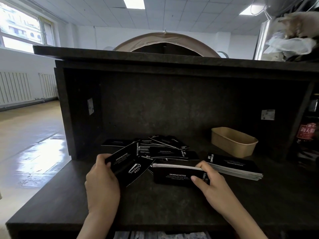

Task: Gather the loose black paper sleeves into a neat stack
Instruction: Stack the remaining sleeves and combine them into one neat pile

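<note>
Black paper sleeves printed with white "DRINK&COFFEE" text lie on a dark counter (155, 204). My left hand (101, 176) grips a few sleeves (127, 164), tilted up at the left. My right hand (207, 180) holds the right end of a squared bundle of sleeves (174, 173) standing on its long edge on the counter. Behind both hands, a loose pile of sleeves (164, 149) lies scattered. To the right of my right hand, a fanned stack of sleeves (238, 167) lies flat.
A brown paper tray (233, 142) sits at the back right. A dark shelf wall (172, 104) closes off the back, with side panels left and right. Bottles (307, 131) stand at the far right. The counter's left edge drops to the floor (34, 144).
</note>
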{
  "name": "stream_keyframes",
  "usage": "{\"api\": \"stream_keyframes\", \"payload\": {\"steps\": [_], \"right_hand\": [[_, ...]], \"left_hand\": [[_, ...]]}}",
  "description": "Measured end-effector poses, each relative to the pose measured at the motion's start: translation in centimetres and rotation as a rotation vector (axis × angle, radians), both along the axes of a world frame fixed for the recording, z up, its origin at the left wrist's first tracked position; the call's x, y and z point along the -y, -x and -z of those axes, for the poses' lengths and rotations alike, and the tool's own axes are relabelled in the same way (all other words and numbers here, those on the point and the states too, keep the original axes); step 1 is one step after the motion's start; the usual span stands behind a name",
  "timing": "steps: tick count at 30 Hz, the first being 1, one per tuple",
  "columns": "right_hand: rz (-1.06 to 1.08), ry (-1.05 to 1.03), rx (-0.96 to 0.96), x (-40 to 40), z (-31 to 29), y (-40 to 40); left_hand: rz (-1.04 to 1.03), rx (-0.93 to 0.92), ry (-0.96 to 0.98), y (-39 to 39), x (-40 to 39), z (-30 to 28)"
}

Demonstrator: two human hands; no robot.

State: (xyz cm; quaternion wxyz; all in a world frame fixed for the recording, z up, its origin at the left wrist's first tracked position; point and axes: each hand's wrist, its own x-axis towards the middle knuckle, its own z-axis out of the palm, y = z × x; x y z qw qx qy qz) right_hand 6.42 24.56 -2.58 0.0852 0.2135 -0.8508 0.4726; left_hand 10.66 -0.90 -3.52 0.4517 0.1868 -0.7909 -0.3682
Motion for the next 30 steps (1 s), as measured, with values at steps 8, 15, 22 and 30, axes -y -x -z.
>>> {"api": "stream_keyframes", "payload": {"steps": [8,15,22,30], "right_hand": [[-0.013,0.033,0.105,0.1,0.1,1.0],[-0.101,0.180,0.209,0.3,-0.7,-0.3],[-0.095,-0.026,0.012,0.6,0.0,0.5],[0.018,0.055,0.037,0.1,0.1,0.3]], "left_hand": [[0.496,-0.143,0.057,-0.1,-0.2,-0.8],[0.501,0.104,0.464,1.2,-0.8,0.5],[0.611,0.323,0.532,1.1,-2.4,-0.1],[0.073,0.491,0.435,1.6,-0.4,1.2]]}}
